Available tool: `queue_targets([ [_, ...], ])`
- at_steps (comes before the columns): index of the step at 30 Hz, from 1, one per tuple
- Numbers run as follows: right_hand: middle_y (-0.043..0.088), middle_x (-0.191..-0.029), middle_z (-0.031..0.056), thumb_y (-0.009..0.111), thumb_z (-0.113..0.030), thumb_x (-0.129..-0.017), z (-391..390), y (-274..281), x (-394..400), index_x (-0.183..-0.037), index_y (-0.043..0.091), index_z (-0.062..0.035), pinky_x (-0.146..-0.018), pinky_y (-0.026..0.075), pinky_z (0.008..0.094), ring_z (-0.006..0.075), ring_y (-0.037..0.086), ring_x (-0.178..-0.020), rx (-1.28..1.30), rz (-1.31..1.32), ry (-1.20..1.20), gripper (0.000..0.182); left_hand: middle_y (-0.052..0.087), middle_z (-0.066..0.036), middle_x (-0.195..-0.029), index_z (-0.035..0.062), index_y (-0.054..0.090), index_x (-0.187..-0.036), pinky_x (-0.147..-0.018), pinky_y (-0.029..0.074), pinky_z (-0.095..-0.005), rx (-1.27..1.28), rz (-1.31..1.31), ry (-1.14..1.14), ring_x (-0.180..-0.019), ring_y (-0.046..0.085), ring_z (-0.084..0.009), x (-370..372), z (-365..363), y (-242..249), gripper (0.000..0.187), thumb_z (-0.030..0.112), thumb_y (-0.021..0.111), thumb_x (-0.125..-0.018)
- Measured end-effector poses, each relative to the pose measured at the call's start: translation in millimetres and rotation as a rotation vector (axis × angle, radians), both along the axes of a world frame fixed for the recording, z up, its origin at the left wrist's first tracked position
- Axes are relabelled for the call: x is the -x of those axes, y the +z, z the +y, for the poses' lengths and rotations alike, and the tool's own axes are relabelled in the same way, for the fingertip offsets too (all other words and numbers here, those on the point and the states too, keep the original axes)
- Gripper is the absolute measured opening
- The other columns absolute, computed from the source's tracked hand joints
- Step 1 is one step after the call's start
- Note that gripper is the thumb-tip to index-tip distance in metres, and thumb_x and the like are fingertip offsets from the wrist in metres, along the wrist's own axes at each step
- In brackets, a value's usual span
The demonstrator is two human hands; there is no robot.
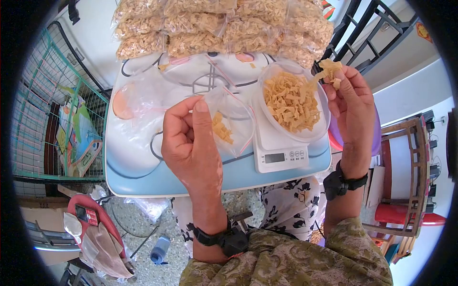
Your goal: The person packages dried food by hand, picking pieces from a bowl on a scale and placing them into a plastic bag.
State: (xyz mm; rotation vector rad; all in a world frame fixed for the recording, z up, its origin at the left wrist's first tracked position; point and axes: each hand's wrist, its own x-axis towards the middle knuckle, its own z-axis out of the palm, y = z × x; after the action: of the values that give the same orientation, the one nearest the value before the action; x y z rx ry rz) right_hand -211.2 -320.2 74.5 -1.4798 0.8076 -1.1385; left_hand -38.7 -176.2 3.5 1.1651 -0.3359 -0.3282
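Note:
My left hand [193,143] pinches the edge of a clear zip bag [243,117], with a few pale yellow dried flakes [222,128] inside it. Raised above the right rim of a clear plastic bowl [326,125], my right hand [352,97] grips a small bunch of dried strips [330,71] between thumb and fingers. More strips [292,102] fill much of the bowl. The bowl stands on a white kitchen scale [281,159], whose display is too small to read. Left of my left hand lie loose clear plastic bags [152,93].
Filled bags [195,35] are stacked in rows along the table's far side. The white and blue table [136,178] has a rounded front edge near my lap. A green wire cage [33,109] stands at left, and a red stool [78,202] holds a phone [87,215] and cloth.

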Motion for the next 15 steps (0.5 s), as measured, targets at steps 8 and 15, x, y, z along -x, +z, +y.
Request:
queue_targets([
  [8, 0.065, -0.092, 0.0132, 0.056, -0.014, -0.094, -5, -7, 5, -0.105, 0.059, -0.0001, -0.047, 0.041, 0.0171, 0.0093, 0.058, -0.067, -0.131, -0.215, 0.151, 0.017, 0.053, 0.006, -0.069, 0.0014, 0.061, -0.097, -0.050, 0.030, -0.0130, 0.024, 0.037, -0.011, -0.058, 0.039, 0.0030, 1, -1, 0, 0.011, 0.011, 0.062, -0.092],
  [15, 0.065, -0.088, 0.0127, 0.056, -0.015, -0.094, 3, 3, -3, -0.105, 0.058, -0.0009, -0.048, 0.043, 0.0184, 0.0098, 0.057, -0.063, -0.139, -0.270, 0.173, 0.018, 0.052, 0.007, -0.069, 0.0014, 0.060, -0.098, -0.049, 0.029, -0.0129, 0.016, 0.094, -0.065, -0.058, 0.039, 0.0032, 4, -1, 3, 0.011, 0.011, 0.062, -0.092],
])
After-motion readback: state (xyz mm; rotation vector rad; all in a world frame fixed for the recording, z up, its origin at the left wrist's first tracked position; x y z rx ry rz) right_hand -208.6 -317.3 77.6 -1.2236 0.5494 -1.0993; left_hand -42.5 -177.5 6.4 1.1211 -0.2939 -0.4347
